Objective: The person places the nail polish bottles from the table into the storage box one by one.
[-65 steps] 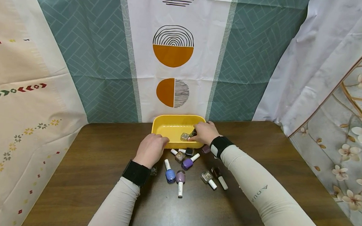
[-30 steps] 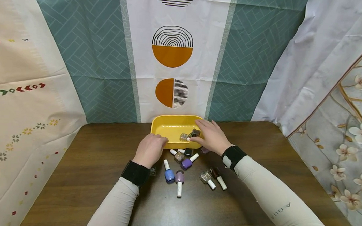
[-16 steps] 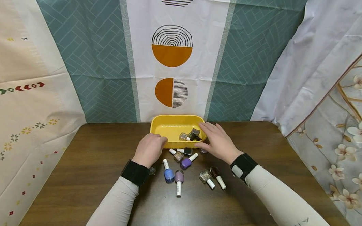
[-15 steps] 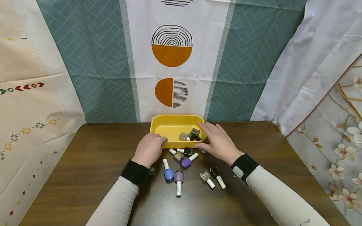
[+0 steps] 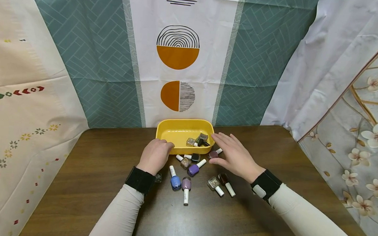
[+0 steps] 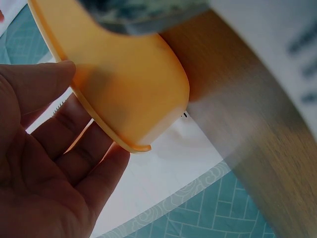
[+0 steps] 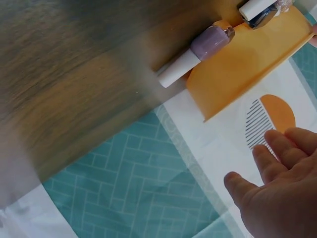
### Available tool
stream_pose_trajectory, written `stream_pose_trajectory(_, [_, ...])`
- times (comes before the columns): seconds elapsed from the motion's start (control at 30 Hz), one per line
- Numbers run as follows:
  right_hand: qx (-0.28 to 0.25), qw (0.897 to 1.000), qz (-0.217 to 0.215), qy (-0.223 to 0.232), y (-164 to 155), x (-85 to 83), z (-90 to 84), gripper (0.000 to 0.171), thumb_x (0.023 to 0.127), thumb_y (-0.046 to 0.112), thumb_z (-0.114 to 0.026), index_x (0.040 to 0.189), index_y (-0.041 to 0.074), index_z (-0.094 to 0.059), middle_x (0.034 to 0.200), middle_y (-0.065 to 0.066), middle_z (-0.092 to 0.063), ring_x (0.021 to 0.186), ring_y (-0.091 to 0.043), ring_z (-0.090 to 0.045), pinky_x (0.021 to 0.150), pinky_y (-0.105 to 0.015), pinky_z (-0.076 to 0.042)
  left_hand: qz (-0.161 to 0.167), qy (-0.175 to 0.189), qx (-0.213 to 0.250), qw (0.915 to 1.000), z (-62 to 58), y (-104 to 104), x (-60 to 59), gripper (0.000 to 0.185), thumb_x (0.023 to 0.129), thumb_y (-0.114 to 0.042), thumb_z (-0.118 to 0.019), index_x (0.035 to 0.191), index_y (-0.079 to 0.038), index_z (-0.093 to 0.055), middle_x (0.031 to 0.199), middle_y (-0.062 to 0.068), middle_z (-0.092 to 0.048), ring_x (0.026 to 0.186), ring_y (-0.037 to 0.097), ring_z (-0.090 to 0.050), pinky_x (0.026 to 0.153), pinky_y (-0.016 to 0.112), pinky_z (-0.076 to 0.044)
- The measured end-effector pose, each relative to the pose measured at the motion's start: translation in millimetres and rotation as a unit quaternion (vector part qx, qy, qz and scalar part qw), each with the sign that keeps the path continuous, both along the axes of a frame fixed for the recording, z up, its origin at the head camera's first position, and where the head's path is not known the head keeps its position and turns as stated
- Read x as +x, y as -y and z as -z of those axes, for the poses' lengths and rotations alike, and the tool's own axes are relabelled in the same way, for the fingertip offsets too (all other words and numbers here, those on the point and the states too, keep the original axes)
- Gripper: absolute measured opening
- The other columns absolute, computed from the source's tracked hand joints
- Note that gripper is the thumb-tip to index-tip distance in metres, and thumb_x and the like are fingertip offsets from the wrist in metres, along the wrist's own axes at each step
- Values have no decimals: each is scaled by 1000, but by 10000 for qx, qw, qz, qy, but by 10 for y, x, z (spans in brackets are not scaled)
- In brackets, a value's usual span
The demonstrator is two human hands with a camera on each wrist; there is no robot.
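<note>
My left hand (image 5: pixel 154 156) holds the near left rim of a yellow plastic tray (image 5: pixel 170 135). In the left wrist view, the thumb (image 6: pixel 42 89) lies on one side of that rim and the fingers on the other. Several small nail polish bottles (image 5: pixel 203 137) lie in the tray's right end. Just right of the tray, my right hand (image 5: pixel 235 155) hovers with spread fingers and nothing in them. Below it lies a mauve nail polish bottle (image 5: pixel 213 154) with a white cap, seen against the tray's side in the right wrist view.
More bottles lie on the brown wooden table (image 5: pixel 108 185): purple (image 5: pixel 193 170), blue (image 5: pixel 175 183), lilac (image 5: pixel 186 184), glitter (image 5: pixel 213 183) and dark brown (image 5: pixel 223 178). A dark bottle (image 5: pixel 158 178) is partly hidden by the left wrist. Curtains (image 5: pixel 185 60) hang behind.
My right hand was inside the tray's right end; it has let go of a dark bottle there and drawn back to the right, uncovering the mauve bottle. The left hand keeps its place.
</note>
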State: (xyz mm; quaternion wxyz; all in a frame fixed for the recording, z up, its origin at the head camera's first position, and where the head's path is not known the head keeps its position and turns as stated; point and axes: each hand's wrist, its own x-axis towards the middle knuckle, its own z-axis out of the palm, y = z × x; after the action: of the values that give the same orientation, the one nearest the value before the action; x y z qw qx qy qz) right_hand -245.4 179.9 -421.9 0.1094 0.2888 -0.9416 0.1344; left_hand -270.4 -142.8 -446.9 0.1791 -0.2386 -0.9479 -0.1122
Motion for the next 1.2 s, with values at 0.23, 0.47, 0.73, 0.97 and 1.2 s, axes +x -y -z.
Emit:
stream_pose_trajectory(0.23, [43, 9999, -122, 51, -134, 131, 17, 98, 93, 50, -88, 166, 2, -45, 168, -17, -49, 161, -35, -38, 132, -59, -21, 27, -52, 2, 10000, -3, 4, -1, 8, 98, -1, -82, 97, -9, -83, 82, 8, -74, 78, 29, -68, 80, 45, -57])
stream_pose_trajectory(0.47, [20, 9988, -495, 20, -273, 234, 72, 96, 91, 48, -90, 164, 1, -48, 167, -17, -51, 158, -36, -43, 130, -59, -27, -16, -11, -36, 10000, 2, 7, -4, 7, 98, -2, -82, 97, -8, -84, 82, 9, -75, 78, 29, -67, 80, 44, -57])
stream_pose_trajectory(0.73, [-50, 9955, -908, 263, -406, 313, 144, 96, 89, 44, -92, 163, 0, -50, 166, -19, -51, 156, -36, -46, 127, -61, -31, -4, -27, -26, 10000, -11, 1, 7, 7, 98, -2, -82, 98, -8, -84, 82, 8, -75, 77, 29, -67, 79, 45, -56])
stream_pose_trajectory(0.97, [73, 9925, -1124, 477, -464, 376, 192, 97, 87, 45, -93, 163, 1, -51, 167, -16, -52, 156, -37, -46, 126, -60, -33, -15, 11, -23, 10000, -16, -3, 11, 7, 98, -2, -82, 98, -8, -84, 82, 8, -75, 78, 29, -67, 80, 45, -57])
stream_pose_trajectory(1.2, [150, 9901, -1253, 622, -520, 447, 238, 96, 85, 49, -92, 160, 1, -54, 162, -15, -57, 153, -40, -48, 125, -62, -35, -38, 66, -52, 10000, -15, -3, 11, 7, 98, -2, -82, 100, -8, -84, 83, 9, -75, 77, 28, -66, 81, 44, -57])
